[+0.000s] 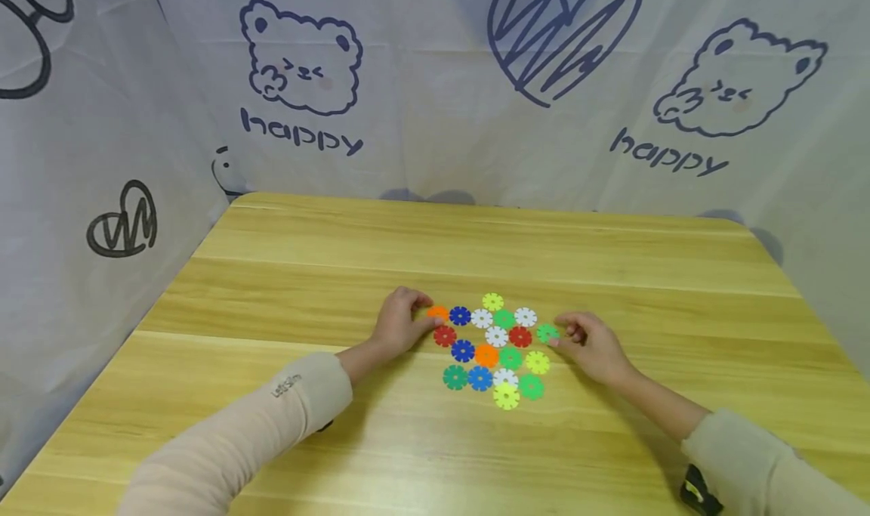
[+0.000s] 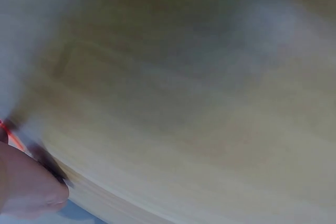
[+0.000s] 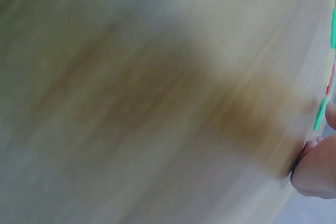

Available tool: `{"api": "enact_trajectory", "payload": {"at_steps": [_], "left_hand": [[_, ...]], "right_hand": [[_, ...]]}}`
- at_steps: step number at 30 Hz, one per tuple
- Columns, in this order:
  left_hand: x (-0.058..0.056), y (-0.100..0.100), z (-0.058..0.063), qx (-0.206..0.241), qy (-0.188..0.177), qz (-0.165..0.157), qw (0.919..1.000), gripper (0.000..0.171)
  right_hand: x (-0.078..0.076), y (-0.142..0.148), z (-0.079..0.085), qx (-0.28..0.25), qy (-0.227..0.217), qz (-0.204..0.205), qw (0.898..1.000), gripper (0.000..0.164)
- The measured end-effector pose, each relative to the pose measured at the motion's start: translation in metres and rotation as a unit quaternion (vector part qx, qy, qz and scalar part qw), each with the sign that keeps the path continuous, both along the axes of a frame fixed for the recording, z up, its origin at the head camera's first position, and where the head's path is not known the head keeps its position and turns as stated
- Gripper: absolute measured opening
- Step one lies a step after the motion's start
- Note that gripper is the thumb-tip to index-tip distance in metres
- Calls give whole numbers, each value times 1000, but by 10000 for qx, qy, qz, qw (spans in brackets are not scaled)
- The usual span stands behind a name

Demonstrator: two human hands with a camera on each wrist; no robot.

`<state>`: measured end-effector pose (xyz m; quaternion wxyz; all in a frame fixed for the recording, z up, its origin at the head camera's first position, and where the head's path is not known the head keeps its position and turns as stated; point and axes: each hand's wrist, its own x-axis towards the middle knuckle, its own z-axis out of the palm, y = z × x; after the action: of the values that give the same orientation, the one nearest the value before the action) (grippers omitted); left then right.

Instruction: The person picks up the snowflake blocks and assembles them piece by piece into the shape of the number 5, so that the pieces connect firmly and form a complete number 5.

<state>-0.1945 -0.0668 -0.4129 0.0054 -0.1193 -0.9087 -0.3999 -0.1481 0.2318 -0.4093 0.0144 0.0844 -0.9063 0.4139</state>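
Observation:
Notched plastic discs, snowflake building pieces, lie flat in rough rows on the wooden table. At the left end of the top row, my left hand (image 1: 401,325) has thumb and forefinger at an orange disc (image 1: 438,314), partly covering it. My right hand (image 1: 594,350) holds a green disc (image 1: 547,333) by its edge at the right end, other fingers curled. Between them lie a dark blue disc (image 1: 460,316), a red disc (image 1: 519,337) and several white ones. In the right wrist view the green disc (image 3: 319,114) appears edge-on beside the thumb. The left wrist view is blurred.
The wooden table (image 1: 306,244) spreads around the discs. A yellow disc (image 1: 506,396) marks the near end of the group, overlapping a white disc (image 1: 505,378). White cloth (image 1: 435,123) with drawn bears and hearts hangs behind and at the sides of the table.

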Motion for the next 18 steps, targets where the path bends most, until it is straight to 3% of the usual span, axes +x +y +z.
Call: {"api": "enact_trajectory", "payload": {"at_steps": [12,18], "left_hand": [[0,4,7,-250,-364,189,9988,32],[-1,3,11,0,-451,162,9989,27]], "right_hand": [[-2,-5,4,376,-181,-14,9991,26],[-3,-5,7,313,-379,-28,9988,23]]}}
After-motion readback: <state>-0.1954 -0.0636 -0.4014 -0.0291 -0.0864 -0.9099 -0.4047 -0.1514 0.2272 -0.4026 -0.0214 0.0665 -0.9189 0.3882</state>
